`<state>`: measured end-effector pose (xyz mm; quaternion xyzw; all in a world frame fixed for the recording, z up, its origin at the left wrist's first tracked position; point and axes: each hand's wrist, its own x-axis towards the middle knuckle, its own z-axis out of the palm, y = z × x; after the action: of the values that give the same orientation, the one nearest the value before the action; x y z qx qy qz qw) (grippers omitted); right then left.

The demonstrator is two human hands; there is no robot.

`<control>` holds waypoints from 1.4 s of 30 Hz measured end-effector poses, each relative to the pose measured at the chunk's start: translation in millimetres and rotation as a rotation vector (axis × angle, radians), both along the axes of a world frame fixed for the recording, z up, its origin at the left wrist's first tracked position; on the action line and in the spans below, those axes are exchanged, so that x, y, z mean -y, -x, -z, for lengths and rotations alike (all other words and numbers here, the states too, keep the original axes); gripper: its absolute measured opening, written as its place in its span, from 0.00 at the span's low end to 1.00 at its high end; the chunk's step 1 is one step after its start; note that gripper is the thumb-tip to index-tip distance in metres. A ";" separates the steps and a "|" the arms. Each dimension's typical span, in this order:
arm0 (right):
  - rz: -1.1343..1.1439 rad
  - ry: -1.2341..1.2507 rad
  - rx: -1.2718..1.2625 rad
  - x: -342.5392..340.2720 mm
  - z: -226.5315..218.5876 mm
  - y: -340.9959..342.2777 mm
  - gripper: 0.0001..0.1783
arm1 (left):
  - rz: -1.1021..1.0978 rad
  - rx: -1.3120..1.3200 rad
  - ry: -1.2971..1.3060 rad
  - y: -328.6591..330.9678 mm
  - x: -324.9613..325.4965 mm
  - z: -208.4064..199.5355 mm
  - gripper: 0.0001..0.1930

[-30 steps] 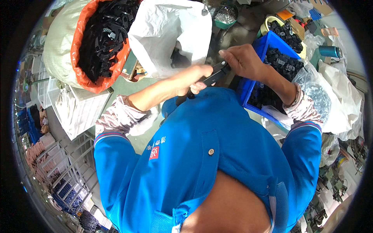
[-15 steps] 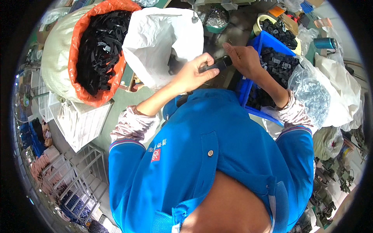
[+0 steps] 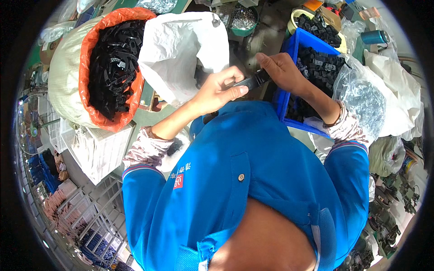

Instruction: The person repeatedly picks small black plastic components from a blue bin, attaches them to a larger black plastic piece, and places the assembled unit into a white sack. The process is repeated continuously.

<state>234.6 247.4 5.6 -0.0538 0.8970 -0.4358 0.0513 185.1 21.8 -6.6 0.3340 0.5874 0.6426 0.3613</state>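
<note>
Between my hands is a long, narrow black plastic part [image 3: 253,82], tilted up toward the right. My left hand [image 3: 219,90] is closed on its left end, the thumb along the near side and the fingers curled over. At the other end, my right hand [image 3: 284,72] is closed with the thumb raised, and its curled fingers hide that tip. The white plastic bag [image 3: 156,49] stands open just beyond my left hand. Beside my right wrist is a blue bin [image 3: 282,106] holding many small black plastic pieces [image 3: 322,67].
At the far left, a large sack with an orange liner [image 3: 86,86] is full of black strip-like parts [image 3: 115,67]. A green bowl [image 3: 246,31] of small metal pieces and a yellow tub [image 3: 294,18] of black pieces stand at the back. Clear plastic bags [image 3: 361,99] lie to the right.
The black part has come up against my right hand's fingers, its far end now covered more. My left hand has shifted slightly left and nearer. The whole view has tilted a little.
</note>
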 end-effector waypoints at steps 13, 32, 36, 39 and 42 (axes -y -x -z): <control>0.099 -0.152 0.283 -49.0 18.8 -6.8 0.20 | 0.142 0.278 0.334 22.6 -53.6 8.8 0.13; 0.764 -0.543 0.185 -251.0 -38.9 -51.1 0.22 | -0.328 0.392 0.196 11.0 -24.1 49.2 0.09; 0.389 -0.280 0.163 -160.7 -39.9 -0.3 0.14 | -0.325 0.417 0.147 3.4 -24.2 53.1 0.10; 0.024 -0.339 -0.021 -117.7 -8.6 43.0 0.13 | -0.332 0.403 0.102 -0.8 -20.0 60.4 0.10; -0.055 -0.338 -0.112 -73.7 22.1 90.8 0.12 | -0.360 0.408 0.066 -4.6 -8.1 64.0 0.09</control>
<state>143.8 321.0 -16.5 -0.0930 0.9571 -0.2735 0.0213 189.7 29.9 -70.6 0.0758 0.5731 0.7308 0.3629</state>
